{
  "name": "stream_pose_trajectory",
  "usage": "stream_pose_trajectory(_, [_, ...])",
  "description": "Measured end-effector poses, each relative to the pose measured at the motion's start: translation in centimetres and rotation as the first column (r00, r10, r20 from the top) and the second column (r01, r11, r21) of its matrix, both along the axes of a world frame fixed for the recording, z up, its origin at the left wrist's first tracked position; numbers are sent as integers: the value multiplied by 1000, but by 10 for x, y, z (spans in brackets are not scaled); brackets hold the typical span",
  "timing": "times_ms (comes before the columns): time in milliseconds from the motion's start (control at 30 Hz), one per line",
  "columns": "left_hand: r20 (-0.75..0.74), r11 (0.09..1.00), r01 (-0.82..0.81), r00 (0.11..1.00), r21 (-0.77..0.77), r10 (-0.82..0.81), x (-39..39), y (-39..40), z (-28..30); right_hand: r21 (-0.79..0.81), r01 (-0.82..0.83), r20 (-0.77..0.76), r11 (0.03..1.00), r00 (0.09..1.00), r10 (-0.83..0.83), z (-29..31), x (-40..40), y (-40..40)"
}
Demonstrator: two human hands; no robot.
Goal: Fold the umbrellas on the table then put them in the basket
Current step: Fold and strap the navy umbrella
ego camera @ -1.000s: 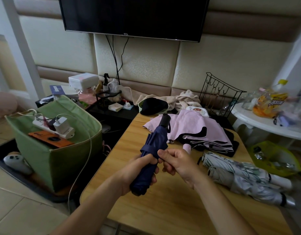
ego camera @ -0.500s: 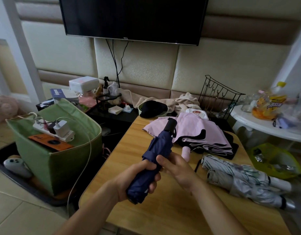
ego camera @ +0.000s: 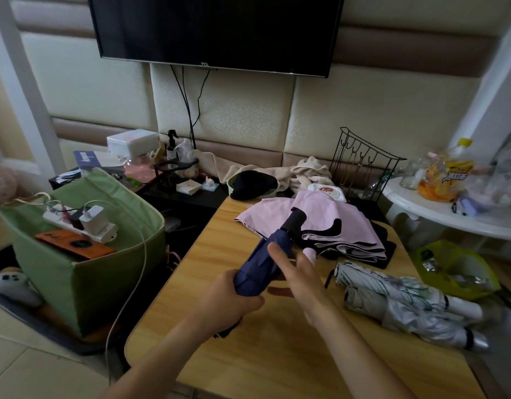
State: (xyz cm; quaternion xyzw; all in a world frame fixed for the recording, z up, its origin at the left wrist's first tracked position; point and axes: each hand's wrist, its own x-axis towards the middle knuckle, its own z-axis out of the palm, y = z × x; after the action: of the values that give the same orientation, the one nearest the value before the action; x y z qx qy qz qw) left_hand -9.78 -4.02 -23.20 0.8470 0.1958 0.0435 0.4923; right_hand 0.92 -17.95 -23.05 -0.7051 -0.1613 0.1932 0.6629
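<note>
Gripped in the left hand [ego camera: 232,298] was the navy umbrella [ego camera: 267,257], fingers curled round its lower end, low in the middle of the frame. It was collapsed and tilted, with its black handle [ego camera: 295,221] pointing up and to the right, held just above the wooden table [ego camera: 277,355]. The right hand [ego camera: 304,279] was loose and holding nothing, its fingers mostly straight, with one fingertip resting on the navy fabric partway up.

Behind it, right of center, the pink umbrella [ego camera: 329,223] lay flattened out on the table, not rolled up. At lower right two silver patterned umbrellas [ego camera: 398,303] lay side by side, both already collapsed, well apart from the hands.

Over on the left of the frame the green basket [ego camera: 84,272] sat beside the table, with a white power strip [ego camera: 84,223] and an orange phone [ego camera: 75,244] on top of it. Couldn't tell what else was inside it. A black TV [ego camera: 216,30] filled the top middle.
</note>
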Motion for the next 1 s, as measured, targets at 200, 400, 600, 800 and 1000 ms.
stream_pose_trajectory(200, [25, 997, 16, 1000, -77, -14, -1, -8, 0, -123, 146, 93, 982, 986, -135, -7, 3, 6])
stream_pose_trajectory(400, [7, 959, 25, 1000, -282, -23, -4, -5, 7, -152, 196, 287, 969, 947, -146, -5, 4, 7])
stream_pose_trajectory(600, [56, 886, 107, 994, -451, -92, -11, -4, 15, -58, 209, 89, 976, 975, -203, -10, 12, 11])
stream_pose_trajectory(800, [15, 713, 227, 957, -664, -291, -16, -1, 23, 262, 145, -238, 954, 968, -82, -5, 17, 8])
stream_pose_trajectory(1000, [-25, 973, 214, 976, -88, -217, -7, -4, 2, 87, 342, -125, 936, 936, -330, -18, 18, 11])
